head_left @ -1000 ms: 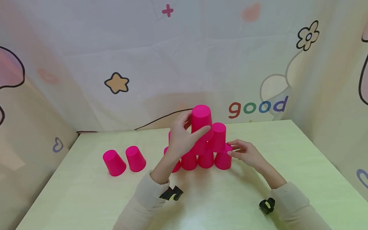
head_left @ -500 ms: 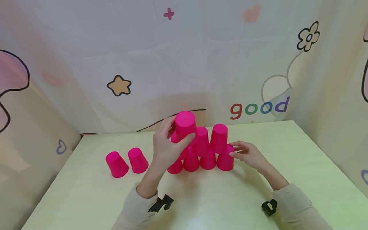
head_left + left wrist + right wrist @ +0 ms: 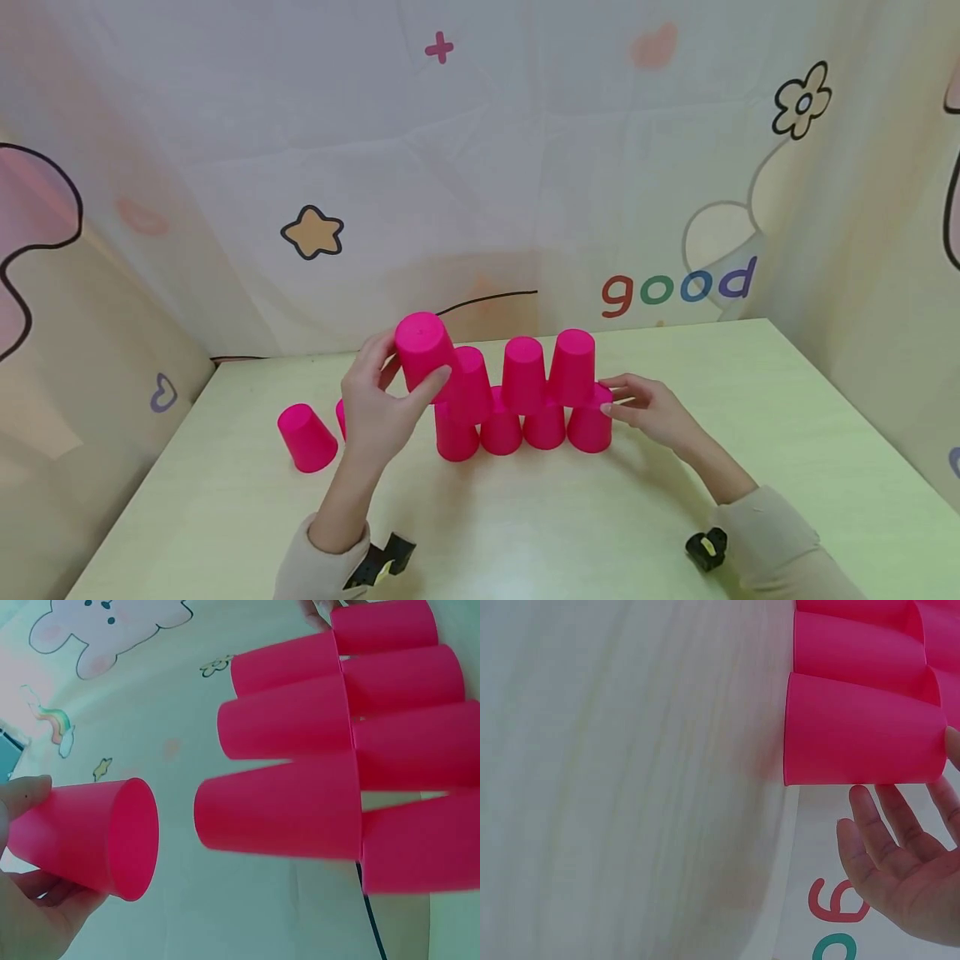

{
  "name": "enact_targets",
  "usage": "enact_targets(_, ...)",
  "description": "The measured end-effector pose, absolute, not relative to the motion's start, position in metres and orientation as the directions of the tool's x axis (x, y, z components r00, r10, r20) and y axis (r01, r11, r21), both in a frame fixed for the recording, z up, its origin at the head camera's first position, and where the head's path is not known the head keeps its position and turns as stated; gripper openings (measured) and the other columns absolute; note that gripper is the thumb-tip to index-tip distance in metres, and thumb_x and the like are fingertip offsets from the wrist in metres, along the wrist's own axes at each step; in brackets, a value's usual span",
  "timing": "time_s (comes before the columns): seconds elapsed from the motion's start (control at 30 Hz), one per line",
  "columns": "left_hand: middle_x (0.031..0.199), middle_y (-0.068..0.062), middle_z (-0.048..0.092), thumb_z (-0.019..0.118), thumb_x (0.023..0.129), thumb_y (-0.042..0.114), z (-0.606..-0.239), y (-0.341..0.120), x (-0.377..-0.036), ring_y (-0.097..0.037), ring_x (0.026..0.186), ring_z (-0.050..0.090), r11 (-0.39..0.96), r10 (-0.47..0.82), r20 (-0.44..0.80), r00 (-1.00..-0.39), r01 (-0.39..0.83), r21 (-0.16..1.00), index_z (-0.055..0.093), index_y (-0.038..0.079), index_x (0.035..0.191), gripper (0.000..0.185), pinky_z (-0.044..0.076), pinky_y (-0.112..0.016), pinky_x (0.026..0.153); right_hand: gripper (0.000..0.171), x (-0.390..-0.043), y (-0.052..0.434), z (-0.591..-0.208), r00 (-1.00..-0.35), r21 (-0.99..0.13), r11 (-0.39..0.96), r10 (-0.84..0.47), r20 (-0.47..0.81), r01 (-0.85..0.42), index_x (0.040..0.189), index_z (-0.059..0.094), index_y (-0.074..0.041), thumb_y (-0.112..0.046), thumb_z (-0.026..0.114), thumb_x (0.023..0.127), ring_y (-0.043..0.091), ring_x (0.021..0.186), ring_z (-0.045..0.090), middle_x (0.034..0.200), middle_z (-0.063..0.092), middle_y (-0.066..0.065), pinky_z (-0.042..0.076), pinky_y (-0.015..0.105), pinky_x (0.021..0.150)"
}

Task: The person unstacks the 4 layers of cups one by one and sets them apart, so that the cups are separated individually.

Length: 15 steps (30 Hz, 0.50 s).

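Observation:
My left hand grips a pink plastic cup mouth-down, thumb on its near side. The left wrist view shows the held cup apart from the stack. On the table several upside-down pink cups form a bottom row. Resting on them are three more: a left upper cup, a middle one and a right one. With relaxed fingers my right hand touches the side of the rightmost bottom cup; the right wrist view shows fingertips along that cup's wall.
Two separate cups stand left of the stack: one in full view, the other mostly behind my left hand. A printed cloth backdrop rises behind the pale wooden table. Each wrist wears a black camera mount.
My left hand has carried its cup left and slightly down, from above the upper row to beside its left end. The right hand has stayed at the rightmost bottom cup.

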<state>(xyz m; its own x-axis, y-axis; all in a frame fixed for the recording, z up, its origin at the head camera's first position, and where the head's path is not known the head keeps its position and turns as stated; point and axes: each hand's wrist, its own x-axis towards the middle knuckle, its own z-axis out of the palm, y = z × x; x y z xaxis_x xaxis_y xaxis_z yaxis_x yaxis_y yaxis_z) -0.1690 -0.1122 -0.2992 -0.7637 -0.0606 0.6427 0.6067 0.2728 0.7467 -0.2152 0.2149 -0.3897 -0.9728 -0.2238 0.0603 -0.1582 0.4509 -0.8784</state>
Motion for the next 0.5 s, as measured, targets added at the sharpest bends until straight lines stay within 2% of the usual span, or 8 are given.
enact_targets(0.27, 0.109, -0.004, 0.057, 0.075, 0.072, 0.003, -0.304, -0.142, -0.162, -0.013, 0.1, 0.053, 0.317, -0.126, 0.631, -0.766, 0.571, 0.757, 0.057, 0.005, 0.117, 0.049, 0.047, -0.019, 0.084, 0.044, -0.217, 0.214, -0.39, -0.974, -0.877, 0.458, -0.222, 0.046, -0.145, 0.124, 0.05, 0.001, -0.016, 0.063, 0.086, 0.037, 0.102, 0.053, 0.117, 0.053, 0.022, 0.051, 0.045, 0.077)
enact_targets(0.5, 0.106, -0.003, 0.057, 0.075, 0.071, 0.0, -0.31, -0.169, -0.159, -0.011, 0.097, 0.053, 0.419, -0.16, 0.636, -0.755, 0.532, 0.736, 0.057, 0.002, 0.115, 0.048, 0.046, -0.016, 0.082, 0.044, -0.216, 0.215, -0.389, -0.971, -0.877, 0.453, -0.233, 0.057, -0.16, 0.124, 0.05, 0.001, -0.016, 0.063, 0.086, 0.036, 0.101, 0.054, 0.116, 0.053, 0.022, 0.051, 0.044, 0.076)
